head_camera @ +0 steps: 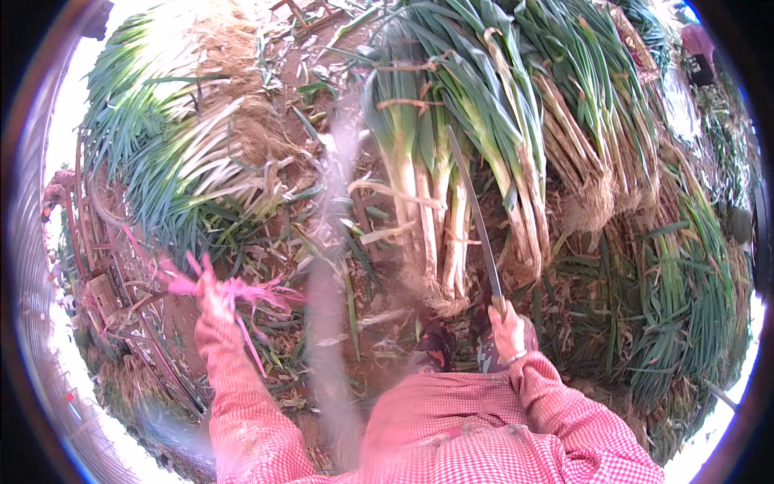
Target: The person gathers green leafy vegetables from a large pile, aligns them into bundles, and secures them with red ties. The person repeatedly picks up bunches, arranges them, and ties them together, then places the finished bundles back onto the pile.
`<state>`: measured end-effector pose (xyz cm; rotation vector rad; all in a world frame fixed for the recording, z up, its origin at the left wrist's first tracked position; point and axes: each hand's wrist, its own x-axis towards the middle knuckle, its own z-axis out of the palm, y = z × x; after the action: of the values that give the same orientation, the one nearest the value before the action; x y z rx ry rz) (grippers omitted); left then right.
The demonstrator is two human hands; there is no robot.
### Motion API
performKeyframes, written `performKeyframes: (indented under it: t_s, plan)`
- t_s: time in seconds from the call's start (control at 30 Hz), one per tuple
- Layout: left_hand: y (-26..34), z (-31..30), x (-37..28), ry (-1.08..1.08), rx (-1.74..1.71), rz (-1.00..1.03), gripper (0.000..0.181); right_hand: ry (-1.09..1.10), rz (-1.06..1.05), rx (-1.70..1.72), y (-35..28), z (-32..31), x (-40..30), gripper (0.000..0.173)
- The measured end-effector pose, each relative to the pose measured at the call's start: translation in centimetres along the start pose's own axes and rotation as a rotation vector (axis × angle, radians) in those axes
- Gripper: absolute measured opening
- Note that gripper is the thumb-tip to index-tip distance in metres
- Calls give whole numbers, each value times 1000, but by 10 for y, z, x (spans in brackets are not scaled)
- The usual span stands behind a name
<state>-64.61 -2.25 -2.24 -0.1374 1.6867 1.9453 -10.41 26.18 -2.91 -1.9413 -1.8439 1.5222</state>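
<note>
My left hand is closed around a bunch of pink plastic strips, with loose ends hanging below the wrist. In my right hand is the handle of a long, narrow-bladed knife, its blade pointing away from me. Beside the blade lies a bundle of long green onions, roots towards me, bound near the leaves with a dry, straw-coloured tie. A few more unpeeled green onions lie just right of the blade. Neither hand touches the onions.
At the far left is a large heap of pale-stemmed green onions with roots turned inward. More rooty bundles lie at the upper right, and another leafy pile at lower right. A rusty metal frame stands at left. Trimmed leaves litter the soil.
</note>
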Motion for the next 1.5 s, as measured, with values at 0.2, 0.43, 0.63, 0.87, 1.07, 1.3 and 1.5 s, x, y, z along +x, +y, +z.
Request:
performKeyframes:
  t_s: [0.2,0.43,0.63,0.87,1.07,1.3,1.5]
  plan:
    - [-33,251,74,-31,503,162,12,16,-136,74,-47,30,113,27]
    - [-103,485,179,-278,636,283,15,-1,-176,-43,-107,30,221,23]
    - [-154,586,256,-269,1447,583,22,-126,-132,-38,-121,36,235,32]
    - [-174,619,262,-662,1825,483,18,-169,25,-87,-127,21,247,37]
    - [-173,578,297,-926,1954,542,23,-232,6,-82,-127,20,248,42]
    - [-124,482,298,-454,1282,465,15,-144,-172,-90,-204,71,330,34]
    - [-32,500,232,-143,403,73,11,-270,-50,185,-79,17,218,27]
